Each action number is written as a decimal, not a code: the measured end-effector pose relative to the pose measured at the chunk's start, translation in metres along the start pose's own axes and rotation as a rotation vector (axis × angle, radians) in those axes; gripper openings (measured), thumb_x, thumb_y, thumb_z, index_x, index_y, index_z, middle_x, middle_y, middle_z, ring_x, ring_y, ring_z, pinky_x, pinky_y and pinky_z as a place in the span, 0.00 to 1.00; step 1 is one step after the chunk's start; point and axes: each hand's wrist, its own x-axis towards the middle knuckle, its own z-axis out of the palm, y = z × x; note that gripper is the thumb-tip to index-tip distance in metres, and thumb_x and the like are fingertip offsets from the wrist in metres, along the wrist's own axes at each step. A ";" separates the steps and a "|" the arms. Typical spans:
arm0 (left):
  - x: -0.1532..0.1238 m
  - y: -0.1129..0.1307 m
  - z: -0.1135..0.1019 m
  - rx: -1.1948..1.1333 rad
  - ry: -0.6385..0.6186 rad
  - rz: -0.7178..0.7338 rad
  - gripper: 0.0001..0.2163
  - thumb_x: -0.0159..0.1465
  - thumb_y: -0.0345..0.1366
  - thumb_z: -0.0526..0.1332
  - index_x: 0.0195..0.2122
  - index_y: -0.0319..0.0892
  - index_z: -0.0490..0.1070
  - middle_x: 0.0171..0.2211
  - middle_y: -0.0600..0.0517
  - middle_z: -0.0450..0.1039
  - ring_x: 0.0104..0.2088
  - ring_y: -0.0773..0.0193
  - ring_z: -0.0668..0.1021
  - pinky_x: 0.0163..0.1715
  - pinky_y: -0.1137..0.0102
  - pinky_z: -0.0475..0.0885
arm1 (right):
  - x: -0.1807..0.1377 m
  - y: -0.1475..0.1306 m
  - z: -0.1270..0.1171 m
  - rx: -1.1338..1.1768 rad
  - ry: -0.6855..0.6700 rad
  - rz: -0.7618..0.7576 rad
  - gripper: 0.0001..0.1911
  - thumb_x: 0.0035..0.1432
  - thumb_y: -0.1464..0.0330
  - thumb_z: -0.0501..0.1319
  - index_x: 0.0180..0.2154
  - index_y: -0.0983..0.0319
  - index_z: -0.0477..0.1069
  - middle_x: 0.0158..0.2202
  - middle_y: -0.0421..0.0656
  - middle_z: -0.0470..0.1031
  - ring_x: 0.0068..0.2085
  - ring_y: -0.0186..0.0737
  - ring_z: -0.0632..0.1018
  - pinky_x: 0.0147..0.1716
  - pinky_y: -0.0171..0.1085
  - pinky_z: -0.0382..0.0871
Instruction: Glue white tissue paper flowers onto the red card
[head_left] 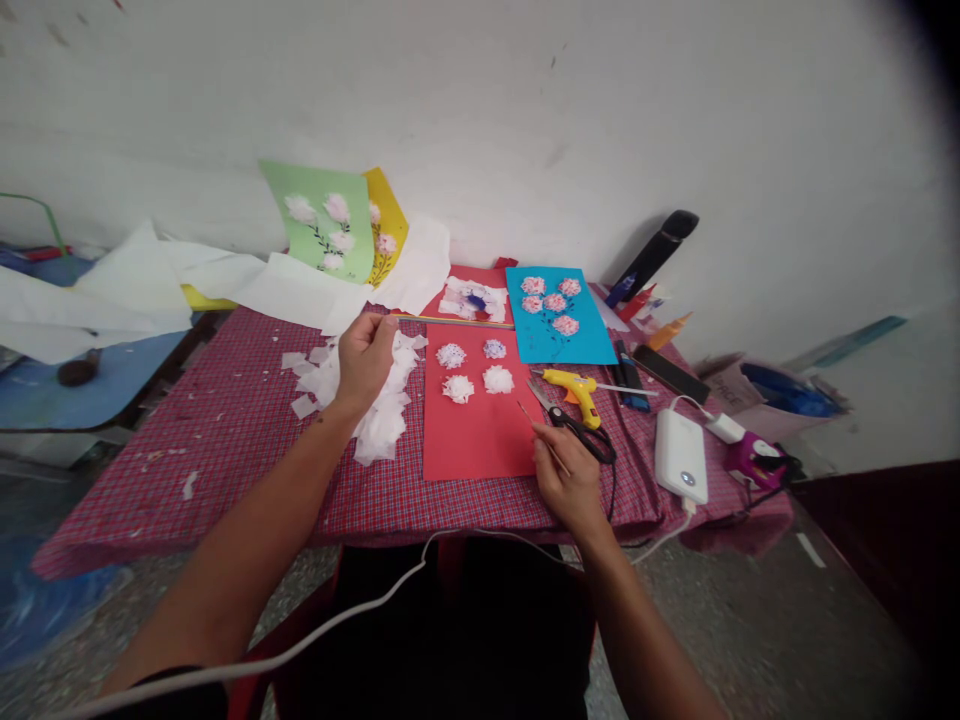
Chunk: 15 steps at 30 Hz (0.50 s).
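My right hand [568, 473] is closed around a thin paintbrush [555, 457], its tip pointing up and left over the right side of a red paper sheet [480, 440]. Several white tissue flowers sit on that sheet; the upper left flower [451, 356] and the upper right flower [494, 348] have purple specks, while the lower two look white. My left hand [366, 362] is closed above a pile of white tissue squares [382, 425], near the left end of a narrow strip [457, 321]. Whatever its fingers hold, if anything, is hidden. Behind the strip lies a tissue piece with purple paint [474, 300].
Scissors [574, 425] and a yellow glue gun [574, 388] lie right of the red sheet. Beyond are a blue flower card [562, 340], a white power bank [680, 455] and paint tubes [667, 332]. A green flower card [322, 220] leans on the wall. A white cable [360, 610] crosses my lap.
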 end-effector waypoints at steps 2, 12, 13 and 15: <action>0.000 -0.001 0.000 -0.005 -0.002 0.001 0.12 0.68 0.40 0.62 0.28 0.44 0.68 0.22 0.56 0.63 0.24 0.68 0.66 0.21 0.72 0.61 | 0.000 0.000 0.000 0.004 -0.002 0.004 0.13 0.68 0.74 0.59 0.51 0.59 0.76 0.40 0.46 0.80 0.40 0.43 0.81 0.41 0.42 0.77; 0.002 -0.003 -0.002 -0.041 -0.007 -0.001 0.11 0.68 0.38 0.62 0.28 0.44 0.68 0.20 0.57 0.60 0.21 0.69 0.64 0.20 0.71 0.58 | 0.000 0.001 0.001 0.009 -0.004 0.004 0.13 0.68 0.74 0.59 0.52 0.59 0.75 0.42 0.47 0.81 0.41 0.43 0.82 0.43 0.43 0.77; 0.003 -0.003 -0.002 -0.041 -0.005 0.000 0.11 0.68 0.38 0.62 0.28 0.44 0.68 0.20 0.57 0.60 0.21 0.69 0.64 0.20 0.72 0.58 | 0.000 0.001 0.001 0.008 0.003 0.007 0.13 0.68 0.74 0.59 0.52 0.59 0.75 0.42 0.47 0.82 0.41 0.44 0.82 0.43 0.43 0.77; 0.004 -0.003 -0.003 -0.043 0.005 0.010 0.11 0.68 0.38 0.62 0.28 0.44 0.68 0.20 0.57 0.61 0.22 0.69 0.64 0.20 0.72 0.59 | 0.000 0.001 0.001 0.003 0.022 0.019 0.13 0.69 0.73 0.59 0.52 0.59 0.75 0.41 0.47 0.82 0.41 0.44 0.82 0.42 0.44 0.78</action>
